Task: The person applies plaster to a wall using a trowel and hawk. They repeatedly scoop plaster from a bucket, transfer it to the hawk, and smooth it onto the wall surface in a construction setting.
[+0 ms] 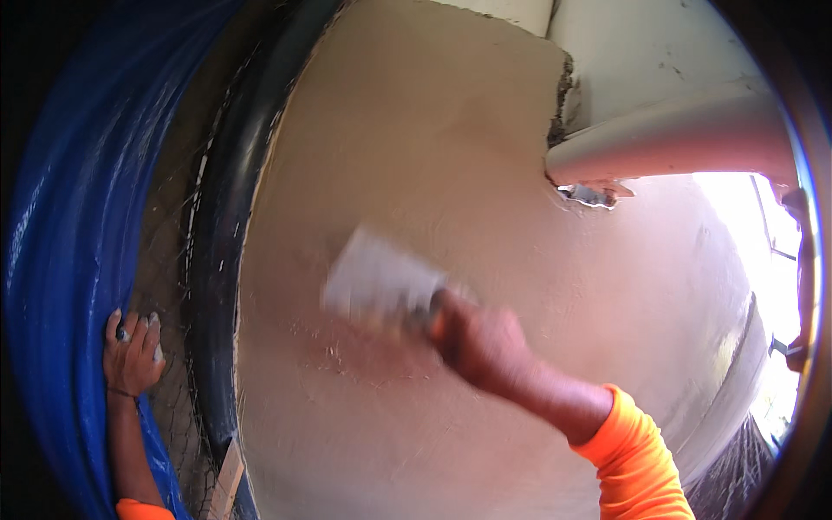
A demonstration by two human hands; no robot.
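Observation:
My right hand [485, 347] is closed round the dark handle of a trowel [381, 273]. Its broad, pale, roughly rectangular blade points up and left, over the wet brown plaster of the wall [416, 156]. Motion blurs both blade and hand, so I cannot tell whether the blade touches the plaster. Rough marks and small ridges show in the plaster below the blade. At the lower left, my left hand [134, 357] rests by the edge of a blue tarp [78, 225], fingers apart and pointing upward. Whitish smears show about its fingertips.
A thick black pipe [227, 217] runs along the plaster's left edge, with wire mesh [173, 217] beside it. A wood strip [227, 481] leans at the pipe's foot. At upper right, a pale pipe [676, 139] meets the wall above a ragged hole [594, 195].

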